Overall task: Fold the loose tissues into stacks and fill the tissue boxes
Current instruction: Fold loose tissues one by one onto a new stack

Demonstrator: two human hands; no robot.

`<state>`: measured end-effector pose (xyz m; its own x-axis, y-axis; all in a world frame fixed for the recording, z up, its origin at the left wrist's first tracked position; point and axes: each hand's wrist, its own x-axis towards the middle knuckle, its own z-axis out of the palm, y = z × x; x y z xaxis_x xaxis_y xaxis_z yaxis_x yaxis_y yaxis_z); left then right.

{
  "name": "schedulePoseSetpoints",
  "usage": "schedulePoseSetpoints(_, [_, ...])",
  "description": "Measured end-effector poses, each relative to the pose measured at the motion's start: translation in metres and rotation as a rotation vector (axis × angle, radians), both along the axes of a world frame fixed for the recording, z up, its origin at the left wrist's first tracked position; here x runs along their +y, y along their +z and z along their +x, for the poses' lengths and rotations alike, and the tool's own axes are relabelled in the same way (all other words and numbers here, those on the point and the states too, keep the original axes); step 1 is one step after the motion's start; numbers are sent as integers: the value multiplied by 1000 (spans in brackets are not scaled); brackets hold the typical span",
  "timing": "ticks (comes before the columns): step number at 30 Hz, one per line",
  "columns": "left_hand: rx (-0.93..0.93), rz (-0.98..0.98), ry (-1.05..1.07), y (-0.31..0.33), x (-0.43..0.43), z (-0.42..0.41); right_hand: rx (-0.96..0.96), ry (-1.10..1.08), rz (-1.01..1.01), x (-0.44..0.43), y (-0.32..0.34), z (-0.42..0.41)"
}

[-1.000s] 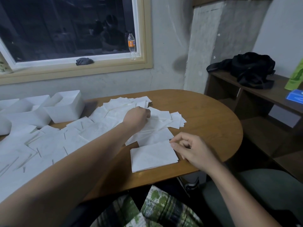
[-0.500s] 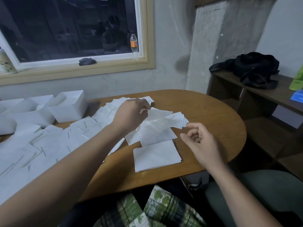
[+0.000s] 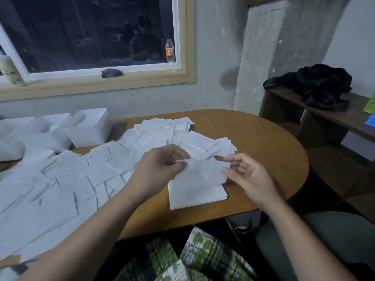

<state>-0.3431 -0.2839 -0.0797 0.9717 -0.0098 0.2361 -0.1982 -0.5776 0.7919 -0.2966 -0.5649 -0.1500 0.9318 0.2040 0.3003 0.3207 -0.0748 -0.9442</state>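
Held tissue: one white sheet is held in the air just above the folded stack, near the table's front edge, between the two hands.
Left hand: the sheet's left edge is pinched between the thumb and fingers of the left hand.
Right hand: the right hand is at the sheet's right edge with its fingers loosely curled. The thumb tip and forefinger lie against that edge, but whether a pinch is closed on it cannot be told.
Step in hand: this is judged to be the folding of the sheet before it is laid on the stack.
How it is done well: the thin sheet should be drawn only lightly taut, since a hard pull would likely tear it. Corners should be matched before any crease is pressed. The sheet should then be set down square with the pile, so that the pile will fit a box.
Folded stack: a low, neat pile lies flat under the held sheet.
Loose tissues: many flat sheets are spread overlapping across the table's left and middle.
Tissue boxes: several white open-topped boxes are grouped at the table's far left, set close together. Something white shows in the nearest one, but whether tissues are packed inside cannot be told.
Progress: most of the work is judged to be left.
Table: the top is brown wood with a rounded end.
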Motion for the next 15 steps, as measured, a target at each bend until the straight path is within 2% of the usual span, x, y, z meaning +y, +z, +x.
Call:
schedulePoseSetpoints(5, [140,-74,50,-11,5,-2,14,53,-50,1,-3,3])
schedulePoseSetpoints(11, [81,-96,30,-5,4,-3,23,112,-60,2,0,0])
schedulePoseSetpoints(15, [125,-99,43,-11,10,1,53,108,-2,0,5,-3])
